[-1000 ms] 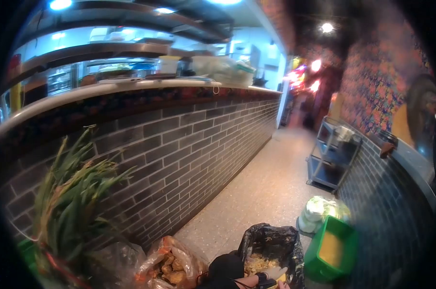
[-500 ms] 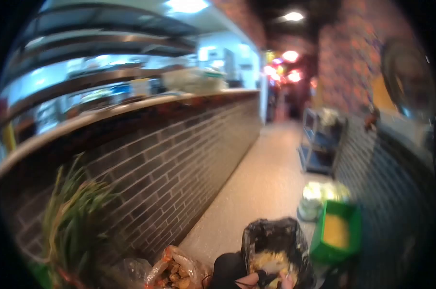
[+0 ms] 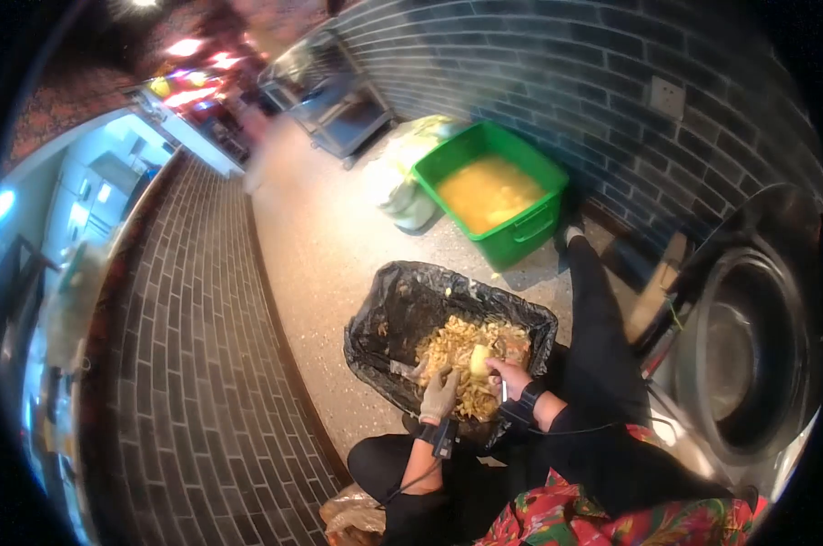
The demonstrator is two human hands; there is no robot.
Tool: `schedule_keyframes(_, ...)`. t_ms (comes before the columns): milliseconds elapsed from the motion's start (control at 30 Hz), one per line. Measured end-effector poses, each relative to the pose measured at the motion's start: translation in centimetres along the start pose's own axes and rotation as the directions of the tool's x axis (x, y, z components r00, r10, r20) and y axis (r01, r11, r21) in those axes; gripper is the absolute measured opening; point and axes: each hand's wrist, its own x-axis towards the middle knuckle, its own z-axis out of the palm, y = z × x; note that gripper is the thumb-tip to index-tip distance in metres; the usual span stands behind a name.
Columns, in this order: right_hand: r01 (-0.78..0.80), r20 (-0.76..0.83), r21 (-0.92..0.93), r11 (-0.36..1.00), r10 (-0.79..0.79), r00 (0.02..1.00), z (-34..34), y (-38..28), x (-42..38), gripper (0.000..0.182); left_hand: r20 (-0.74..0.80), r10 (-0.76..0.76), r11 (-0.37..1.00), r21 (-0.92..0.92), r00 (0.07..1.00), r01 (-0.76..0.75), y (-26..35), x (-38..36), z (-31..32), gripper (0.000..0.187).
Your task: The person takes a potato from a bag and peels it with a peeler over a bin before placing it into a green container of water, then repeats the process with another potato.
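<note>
The pale peeled piece (image 3: 478, 360) sits between the two hands, right over a black-lined bin (image 3: 402, 309) heaped with yellowish peelings (image 3: 457, 359). In the head view, the only one, the left hand (image 3: 439, 397), gloved, curls its fingers around the piece's lower end, while the right hand (image 3: 511, 378), bare, closes on a small peeler (image 3: 503, 391) whose blade lies against the piece. A second ago the camera looked level along the grey brick counter wall (image 3: 193, 364) and the hands barely showed at the bottom edge; now it tips down, so the hands, the piece and the bin fill the middle, and the peeling can be followed closely. A green crate (image 3: 520, 232) of yellow contents stands just beyond the bin, near the far brick wall.
</note>
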Motion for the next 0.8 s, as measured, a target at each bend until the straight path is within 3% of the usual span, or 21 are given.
schedule_keyframes(33, -0.015, -0.069, 0.026, 1.000, 0.017, 0.997, 0.6, -1.3, -0.6, 0.022, 0.008, 0.020, 1.000, -0.014, 1.000, -0.020, 0.3, -0.5, -0.3, 0.059)
schedule_keyframes(67, 0.010, -0.079, -0.062, 0.998, -0.014, 0.997, -0.1, -2.1, 1.1, 0.025, 0.005, 0.020, 1.000, -0.014, 1.000, -0.020, -0.5, -0.4, 0.0, 0.059)
schedule_keyframes(167, 0.194, -0.084, -0.013, 0.981, -0.195, 0.977, -0.6, -6.3, 8.0, 0.026, 0.093, -0.182, 0.981, 0.087, 0.979, 0.174, -0.9, 0.0, 0.6, 0.065)
schedule_keyframes(200, 0.280, -0.089, 0.011, 0.960, -0.278, 0.956, 0.1, -9.1, 9.6, 0.026, 0.090, -0.182, 0.981, 0.083, 0.979, 0.174, -0.3, -0.2, 0.5, 0.065)
schedule_keyframes(267, 0.361, -0.131, -0.111, 0.926, -0.374, 0.918, 0.8, -14.2, 12.9, 0.026, 0.099, -0.119, 0.990, 0.092, 0.988, 0.111, 0.1, -0.7, 0.1, 0.062)
schedule_keyframes(333, 0.514, -0.248, 0.001, 0.858, -0.498, 0.831, 4.8, -18.4, 10.0, 0.024, 0.107, -0.119, 0.989, 0.096, 0.987, 0.109, 0.5, -1.0, -0.3, 0.062)
schedule_keyframes(433, 0.599, -0.125, -0.145, 0.787, -0.616, 0.778, 4.5, -18.6, 10.2, 0.020, 0.114, -0.133, 0.987, 0.104, 0.984, 0.121, 0.3, -0.5, -0.5, 0.062)
schedule_keyframes(533, 0.442, -0.006, -0.197, 0.875, -0.452, 0.892, 2.4, -14.2, 7.7, 0.015, 0.123, -0.069, 0.997, 0.036, 0.990, 0.065, -0.9, 0.7, -0.4, 0.061)
schedule_keyframes(600, 0.357, -0.055, -0.313, 0.880, -0.392, 0.918, 1.2, -10.6, 4.7, 0.014, 0.140, -0.067, 0.995, -0.058, 0.988, 0.075, -1.1, 1.5, -1.0, 0.060)
schedule_keyframes(700, 0.262, -0.059, -0.382, 0.886, -0.306, 0.950, -2.1, -5.6, 2.7, 0.014, -0.183, 0.155, 0.988, 0.052, 0.971, -0.148, 3.1, 0.2, -4.8, 0.046)
schedule_keyframes(733, 0.245, -0.036, -0.421, 0.873, -0.286, 0.958, -3.0, -4.6, 1.9, 0.014, -0.269, 0.050, 0.952, -0.278, 0.962, -0.127, 8.3, -2.7, -8.9, 0.036)
schedule_keyframes(767, 0.242, -0.032, -0.422, 0.874, -0.281, 0.959, -3.5, -4.3, 1.9, 0.014, -0.249, -0.073, 0.846, -0.528, 0.966, -0.072, 8.0, -3.6, -10.7, 0.030)
schedule_keyframes(800, 0.229, -0.014, -0.398, 0.888, -0.256, 0.967, -4.1, -3.7, 1.8, 0.015, -0.306, -0.089, 0.820, -0.563, 0.948, -0.105, 8.6, -5.3, -13.0, 0.028)
